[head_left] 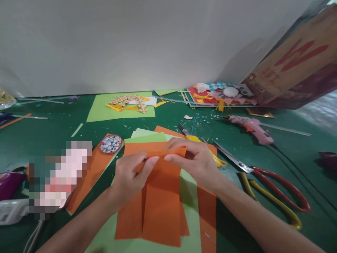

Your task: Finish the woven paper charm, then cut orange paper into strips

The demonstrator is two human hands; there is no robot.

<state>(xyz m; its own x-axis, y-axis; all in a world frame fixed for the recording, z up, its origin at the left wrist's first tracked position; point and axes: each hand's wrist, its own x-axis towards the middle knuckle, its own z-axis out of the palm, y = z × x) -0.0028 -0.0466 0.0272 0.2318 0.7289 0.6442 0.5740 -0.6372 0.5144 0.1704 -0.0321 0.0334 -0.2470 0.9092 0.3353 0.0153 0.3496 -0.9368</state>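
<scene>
Both hands hold the top edge of an orange paper strip point(163, 207), which is folded over there into a narrow band. My left hand point(133, 174) pinches the left end of the fold between thumb and fingers. At the right end, my right hand point(193, 158) grips the same fold, thumb in front and fingers behind. The lower part of the strip hangs down over more orange paper point(129, 221) and light green sheets point(191, 193). Behind my right hand lies a yellow-handled tool point(217, 158), partly hidden.
Scissors point(244, 167) with red and yellow handles lie right. Beyond them rests a pink glue gun point(250, 128) with a cord. A round box of googly eyes point(111, 144) sits left, near a blurred-out pink object point(63, 175). Paper crafts point(131, 103) and a paper bag point(297, 59) stand behind.
</scene>
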